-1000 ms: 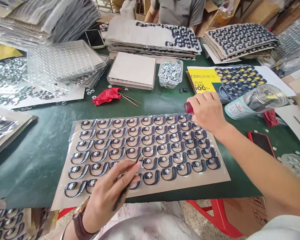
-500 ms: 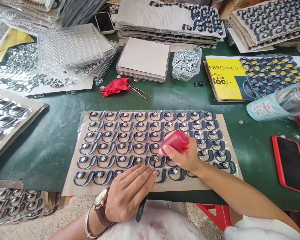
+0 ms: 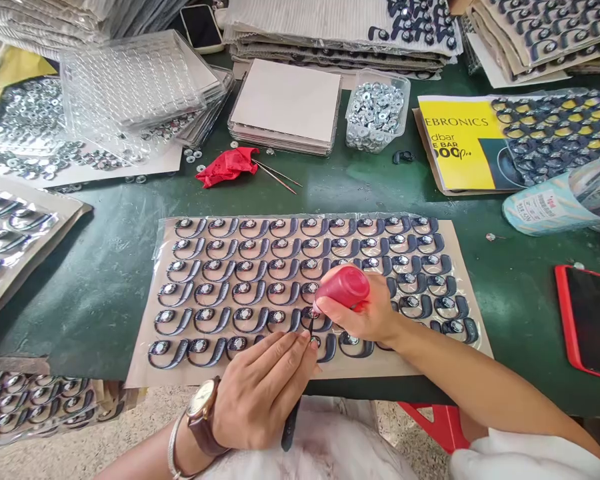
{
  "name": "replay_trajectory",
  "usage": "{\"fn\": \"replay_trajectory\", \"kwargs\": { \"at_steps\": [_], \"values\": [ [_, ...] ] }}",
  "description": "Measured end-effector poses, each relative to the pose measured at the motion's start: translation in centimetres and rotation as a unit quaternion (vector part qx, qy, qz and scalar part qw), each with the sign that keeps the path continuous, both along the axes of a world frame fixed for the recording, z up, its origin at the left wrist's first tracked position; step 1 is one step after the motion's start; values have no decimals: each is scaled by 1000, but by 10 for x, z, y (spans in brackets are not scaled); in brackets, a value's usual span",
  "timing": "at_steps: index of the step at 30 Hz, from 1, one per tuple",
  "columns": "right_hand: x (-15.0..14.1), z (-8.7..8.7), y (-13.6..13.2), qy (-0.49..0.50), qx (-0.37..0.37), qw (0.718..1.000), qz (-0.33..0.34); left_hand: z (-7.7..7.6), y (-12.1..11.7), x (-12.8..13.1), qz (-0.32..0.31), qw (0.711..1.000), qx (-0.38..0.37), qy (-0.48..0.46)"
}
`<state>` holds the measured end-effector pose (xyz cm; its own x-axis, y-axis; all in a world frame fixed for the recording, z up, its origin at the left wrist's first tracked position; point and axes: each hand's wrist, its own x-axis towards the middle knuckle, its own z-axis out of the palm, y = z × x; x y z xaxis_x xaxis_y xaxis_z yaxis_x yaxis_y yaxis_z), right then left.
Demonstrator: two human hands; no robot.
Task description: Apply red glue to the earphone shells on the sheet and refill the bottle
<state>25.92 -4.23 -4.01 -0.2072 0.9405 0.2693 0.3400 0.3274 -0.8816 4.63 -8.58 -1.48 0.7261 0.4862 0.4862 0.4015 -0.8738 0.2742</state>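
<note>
Red bottle gripped in right hand, tip hard to discern, long axis slanting down-left; left hand pinches tweezers, midsection hidden, pointing forward.

Passage: bare tabletop extends left to right beyond the parts sheet. Obstructions on its far side: red cloth, projecting metal prongs and plastic tub; tumbler at right. Low travel over the sheet's near middle is blocked by left grip and right grip. Right forearm crosses the near edge.
</note>
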Motion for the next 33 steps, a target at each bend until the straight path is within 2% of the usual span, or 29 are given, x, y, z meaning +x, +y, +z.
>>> {"fn": "replay_trajectory", "kwargs": {
  "at_steps": [14,23,33],
  "values": [
    [0,0,1,4,54,997,-52,-1,-3,-1,0,1000,-12,2],
    [0,0,1,-10,25,995,-96,-2,-2,-2,2,1000,-27,-3],
    [0,0,3,2,23,997,-70,-4,-3,-4,8,999,-33,-8]
  ]
}}
